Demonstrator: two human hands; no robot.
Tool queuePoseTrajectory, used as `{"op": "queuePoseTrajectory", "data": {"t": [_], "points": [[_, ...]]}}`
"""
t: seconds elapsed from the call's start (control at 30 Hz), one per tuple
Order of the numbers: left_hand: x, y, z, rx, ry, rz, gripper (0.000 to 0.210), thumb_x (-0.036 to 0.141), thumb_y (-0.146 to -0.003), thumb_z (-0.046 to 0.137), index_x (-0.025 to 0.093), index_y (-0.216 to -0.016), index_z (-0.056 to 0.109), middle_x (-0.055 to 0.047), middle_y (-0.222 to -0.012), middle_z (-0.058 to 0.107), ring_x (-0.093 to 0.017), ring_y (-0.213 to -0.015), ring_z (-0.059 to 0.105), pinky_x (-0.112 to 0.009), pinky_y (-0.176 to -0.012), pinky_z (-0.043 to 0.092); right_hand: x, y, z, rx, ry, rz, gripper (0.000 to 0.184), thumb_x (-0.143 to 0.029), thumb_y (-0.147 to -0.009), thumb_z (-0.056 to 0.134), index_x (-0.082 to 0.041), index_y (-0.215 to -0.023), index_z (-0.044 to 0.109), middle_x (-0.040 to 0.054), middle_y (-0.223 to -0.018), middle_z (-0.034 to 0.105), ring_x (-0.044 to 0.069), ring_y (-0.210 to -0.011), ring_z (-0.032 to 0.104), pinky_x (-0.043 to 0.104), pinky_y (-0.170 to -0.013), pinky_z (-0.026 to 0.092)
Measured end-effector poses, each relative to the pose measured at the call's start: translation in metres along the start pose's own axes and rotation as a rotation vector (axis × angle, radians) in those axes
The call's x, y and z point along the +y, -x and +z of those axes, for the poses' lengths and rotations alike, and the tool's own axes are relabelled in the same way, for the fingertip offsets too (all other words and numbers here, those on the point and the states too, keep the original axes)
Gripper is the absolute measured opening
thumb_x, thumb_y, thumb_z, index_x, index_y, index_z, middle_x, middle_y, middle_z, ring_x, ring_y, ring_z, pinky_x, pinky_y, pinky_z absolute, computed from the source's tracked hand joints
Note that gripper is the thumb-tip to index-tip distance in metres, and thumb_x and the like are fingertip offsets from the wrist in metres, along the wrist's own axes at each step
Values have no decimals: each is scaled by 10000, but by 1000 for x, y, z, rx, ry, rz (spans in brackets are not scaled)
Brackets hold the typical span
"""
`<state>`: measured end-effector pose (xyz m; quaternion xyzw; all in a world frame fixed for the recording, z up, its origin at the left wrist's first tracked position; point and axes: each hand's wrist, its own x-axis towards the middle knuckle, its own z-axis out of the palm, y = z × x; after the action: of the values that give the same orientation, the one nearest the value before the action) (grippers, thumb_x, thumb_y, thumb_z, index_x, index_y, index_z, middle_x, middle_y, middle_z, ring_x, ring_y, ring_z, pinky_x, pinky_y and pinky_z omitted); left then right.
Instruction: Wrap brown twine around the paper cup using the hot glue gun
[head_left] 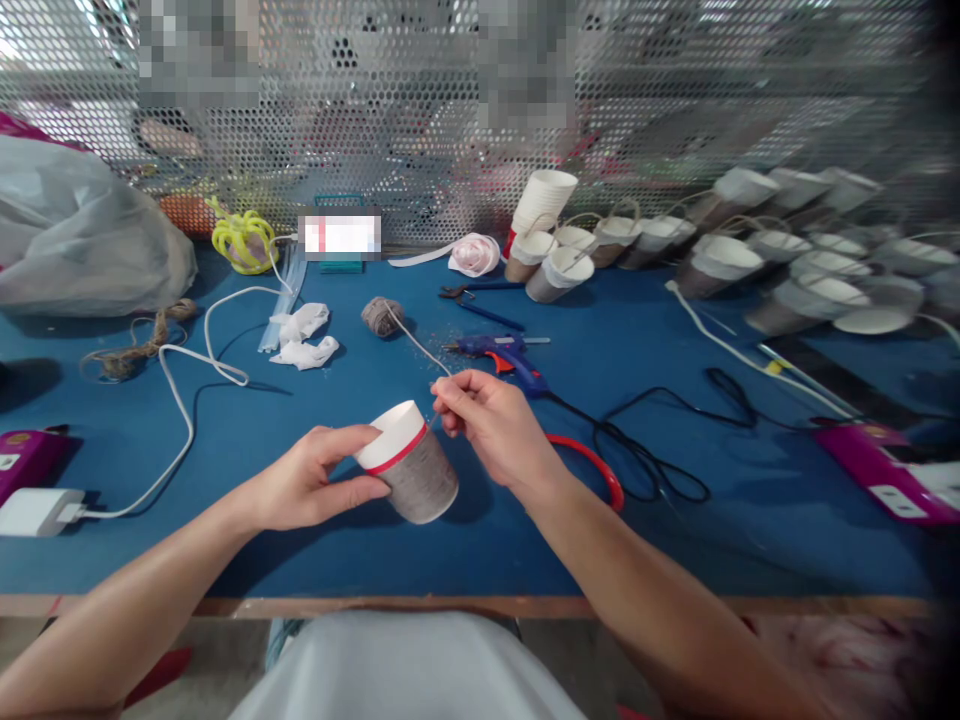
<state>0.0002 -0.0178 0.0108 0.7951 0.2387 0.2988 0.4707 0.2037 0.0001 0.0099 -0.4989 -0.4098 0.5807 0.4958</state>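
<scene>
My left hand (319,475) grips a paper cup (424,480) by its rim, with fingers inside and the thumb on the outside. The cup tilts; grey yarn wraps its lower part, and a red band runs beneath the bare white rim. My right hand (491,420) pinches a strand of grey yarn (420,347) just right of the cup. That strand runs back to a small ball of grey yarn (382,316) on the table. Behind my right hand lies a blue glue gun (517,360) with an orange trigger.
Yarn-covered cups with handles (720,265) crowd the back right, near a stack of white cups (544,200). Pliers (480,300), a pink ribbon roll (474,256) and crumpled white paper (304,338) lie behind. A white cable (184,430) crosses the left; purple power strips (885,470) flank both sides.
</scene>
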Motion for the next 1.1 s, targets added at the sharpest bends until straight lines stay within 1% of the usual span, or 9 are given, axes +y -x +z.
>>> {"op": "queuePoseTrajectory", "data": {"t": [0.23,0.47,0.67,0.8,1.1], "points": [[-1,0,-1,7,-4,21,273,89,-773,567,130,-1042,563,-81,-999,646,-147,-888,591,-211,-806,456,2,1,1,3,16,7,234,-346,-647,671,-145,-651,552,-36,-554,559,46,-450,455,202,-434,345],[-1,1,0,24,-21,36,262,113,-779,565,127,-1041,568,-86,-991,651,-150,-872,597,-214,-789,461,0,3,-1,7,20,6,241,-356,-644,672,-148,-650,551,-42,-541,544,49,-448,450,205,-430,337],[-1,0,0,7,-33,35,262,111,-781,563,124,-1042,568,-96,-1009,646,-161,-897,597,-228,-805,460,3,1,0,-1,55,11,240,-357,-644,672,-153,-649,546,-41,-543,544,51,-449,442,211,-438,336],[-2,0,0,2,-44,40,264,108,-779,566,120,-1043,565,-107,-1025,640,-175,-929,592,-244,-820,459,7,0,2,-13,99,3,256,-380,-651,660,-156,-648,538,-38,-541,544,59,-453,441,222,-456,343],[-1,0,1,1,-32,12,228,149,-791,558,115,-1016,572,-92,-950,650,-166,-882,595,-237,-792,467,14,3,11,-37,220,-17,228,-390,-677,607,-175,-636,541,-42,-522,511,82,-480,430,233,-475,348]]}}
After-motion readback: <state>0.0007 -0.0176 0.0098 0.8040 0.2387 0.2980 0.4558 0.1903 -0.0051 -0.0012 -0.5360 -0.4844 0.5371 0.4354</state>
